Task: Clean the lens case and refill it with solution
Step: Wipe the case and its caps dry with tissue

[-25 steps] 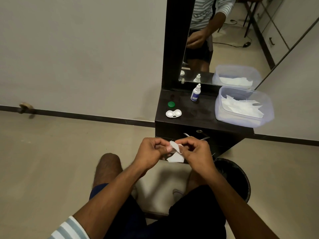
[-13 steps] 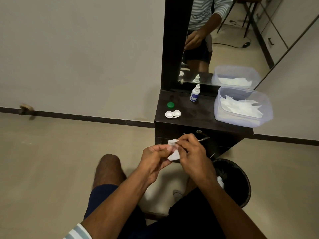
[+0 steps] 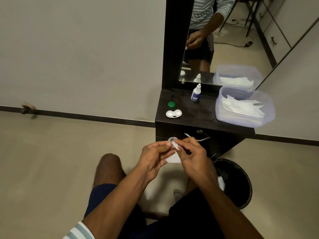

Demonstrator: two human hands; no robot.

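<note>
A small clear cap [image 3: 171, 139] is pinched at the fingertips of the left hand [image 3: 155, 156], fingers curled in around it, right in front of the dark cabinet [image 3: 203, 123] and above the person's lap. A bit of white tissue [image 3: 174, 158] is gripped by the right hand [image 3: 193, 154], fingers bent tight, and it's being pressed up against the cap, so the two hands are basically touching at the fingertips. How much of the cap is covered by the tissue can't really be made out, it's pretty small and partly hidden. The white lens case [image 3: 173, 113] is sat open on the cabinet top near its left front corner, both wells uncovered, and whether anything is in them can't be told. A green cap [image 3: 171, 104] is lying just behind it, a little apart. The little solution bottle [image 3: 196, 93] is stood upright further back by the mirror [image 3: 224, 40], well clear of the case. A clear plastic tub [image 3: 224, 116] with white tissues inside is parked on the right side of the top. A black bin [image 3: 241, 195] is on the floor just right of the knees, with a crumpled white tissue seen at its near rim.
</note>
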